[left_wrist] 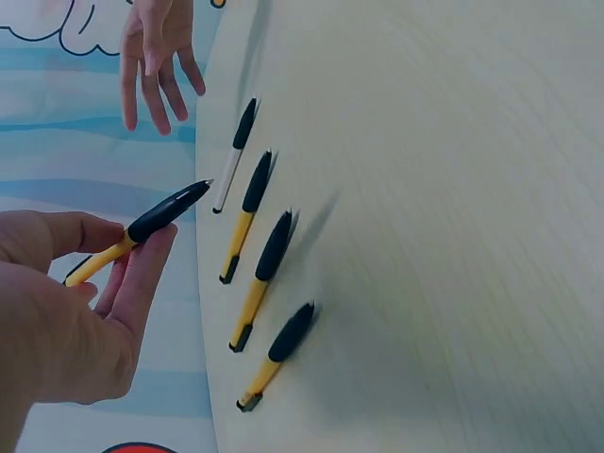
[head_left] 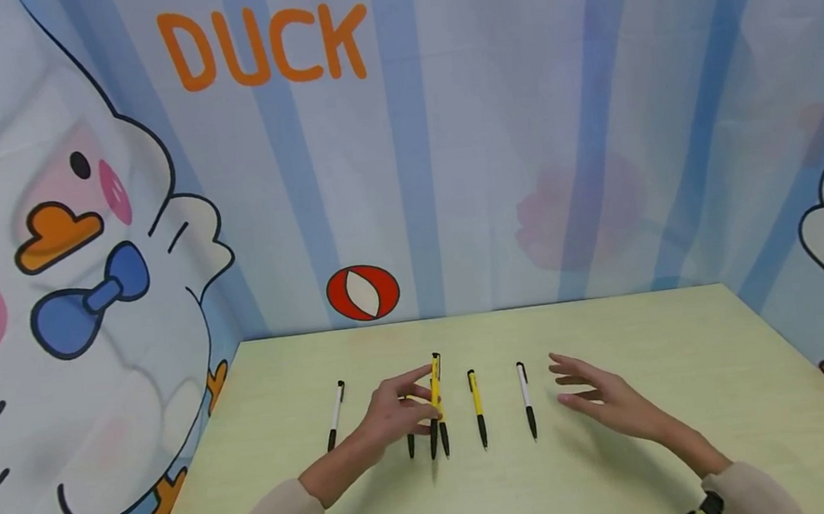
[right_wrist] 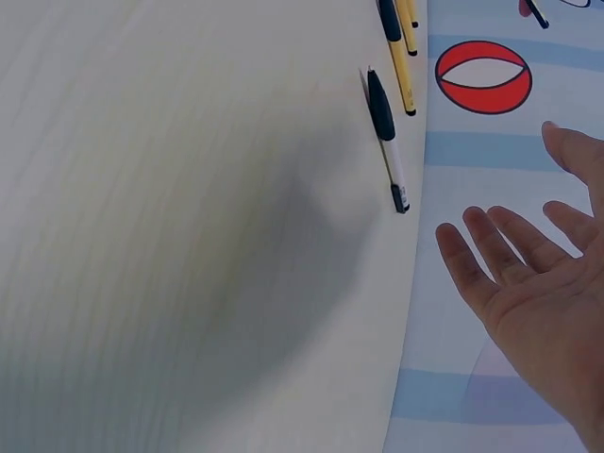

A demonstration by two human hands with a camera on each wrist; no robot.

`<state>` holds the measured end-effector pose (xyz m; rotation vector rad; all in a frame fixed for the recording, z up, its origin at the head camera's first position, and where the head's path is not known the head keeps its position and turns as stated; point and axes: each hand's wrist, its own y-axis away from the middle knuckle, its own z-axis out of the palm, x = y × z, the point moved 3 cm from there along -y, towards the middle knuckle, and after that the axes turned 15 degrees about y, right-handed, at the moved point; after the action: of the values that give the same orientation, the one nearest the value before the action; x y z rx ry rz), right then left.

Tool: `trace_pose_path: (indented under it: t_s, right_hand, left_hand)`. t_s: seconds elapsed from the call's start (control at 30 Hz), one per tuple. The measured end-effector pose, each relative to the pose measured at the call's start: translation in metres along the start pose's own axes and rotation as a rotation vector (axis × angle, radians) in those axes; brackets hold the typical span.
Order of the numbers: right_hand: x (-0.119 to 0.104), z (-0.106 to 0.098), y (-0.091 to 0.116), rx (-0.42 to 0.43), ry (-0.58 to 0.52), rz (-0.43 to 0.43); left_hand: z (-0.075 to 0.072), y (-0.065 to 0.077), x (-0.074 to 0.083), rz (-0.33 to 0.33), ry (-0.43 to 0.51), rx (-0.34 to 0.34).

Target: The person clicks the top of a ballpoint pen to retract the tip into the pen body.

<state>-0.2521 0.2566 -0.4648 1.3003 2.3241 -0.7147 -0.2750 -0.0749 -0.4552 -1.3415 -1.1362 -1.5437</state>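
Note:
My left hand (head_left: 391,412) pinches a yellow pen (head_left: 435,384) with a black grip between thumb and fingers, raised above the table. In the left wrist view its black tip end points up and to the right. Below it, three more yellow pens lie in a row: one (head_left: 412,446) partly hidden behind the hand, one (head_left: 445,439) beneath the held pen, and one (head_left: 477,407) to the right. A white pen (head_left: 527,400) lies at the row's right. My right hand (head_left: 612,405) hovers beside it, fingers relaxed and apart, holding nothing.
Another white pen (head_left: 336,414) lies at the row's left end, near my left wrist. The pens rest on a pale yellow table (head_left: 543,503). A cartoon duck curtain (head_left: 477,158) hangs behind the table's far edge.

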Motion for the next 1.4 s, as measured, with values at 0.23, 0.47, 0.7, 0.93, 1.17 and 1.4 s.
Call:
trace_pose_path:
  t_s: [0.23,0.47,0.7,0.93,1.17,1.4]
  right_hand:
    - [-0.011,0.006,-0.011,0.031,-0.01,-0.024]
    - [-0.026,0.018,-0.019,0.02,-0.058,-0.023]
    - [-0.05,0.024,-0.027,-0.016,-0.115,-0.086]
    - [-0.065,0.031,-0.033,-0.032,-0.136,-0.137]
    - [-0.069,0.045,-0.032,-0.085,-0.162,-0.156]
    - [-0.073,0.043,-0.042,-0.068,-0.14,-0.18]
  left_hand:
    - [0.015,-0.002,0.0,0.024,0.061,-0.06]
    - [0.028,0.001,-0.001,0.032,0.123,-0.105]
    - [0.038,0.003,0.003,0.06,0.173,-0.055]
    - [0.042,0.005,-0.001,0.048,0.201,-0.067]
    - [0.048,0.011,-0.011,0.017,0.244,-0.133]
    - [0.047,0.008,-0.001,0.03,0.239,-0.151]
